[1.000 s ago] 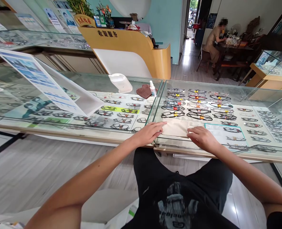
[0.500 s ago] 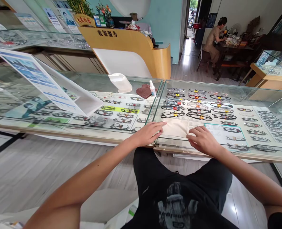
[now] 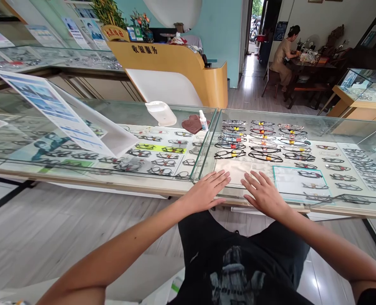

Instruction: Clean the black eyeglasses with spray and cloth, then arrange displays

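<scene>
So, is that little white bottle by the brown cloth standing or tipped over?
Upright: the white bottle stands with its narrow top uppermost, beside the brown cloth.

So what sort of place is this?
It looks like an eyeglasses shop. Rows of thin dark-rimmed eyeglasses lie in a long clear glass display case, and beyond it stands a curved yellow-brown counter with black lettering.

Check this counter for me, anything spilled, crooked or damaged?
I see nothing spilled or damaged. Slightly untidy, though: the brown cloth lies in an uneven shape, not squared, by the upright spray bottle on the glass counter.
</scene>
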